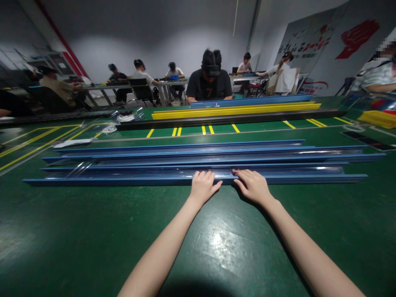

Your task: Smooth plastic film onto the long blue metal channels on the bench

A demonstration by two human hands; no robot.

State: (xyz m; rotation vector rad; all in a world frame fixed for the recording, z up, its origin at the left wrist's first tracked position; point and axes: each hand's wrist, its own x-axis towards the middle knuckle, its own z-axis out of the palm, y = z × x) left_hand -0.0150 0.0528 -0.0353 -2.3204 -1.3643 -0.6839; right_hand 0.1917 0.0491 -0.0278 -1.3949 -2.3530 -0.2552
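Observation:
Blue channel strips [123,181] with clear film inside lie side by side across the green table [93,239]. My left hand [202,187] is on the near wall of the closest strip, its fingers bent over the edge and its thumb pointing right along the near side. Just to the right, my right hand [253,185] grips the same wall, fingertips inside the channel and thumb on the near side. A short gap separates the two hands. The fingertips are partly hidden behind the wall.
Beyond lie a black strip [247,117], a yellow strip [235,110] and further blue strips [253,100]. A phone [368,141] rests at right, clear plastic wrapping [128,116] at left. Across the table a person [209,82] sits head down; several people sit at tables behind.

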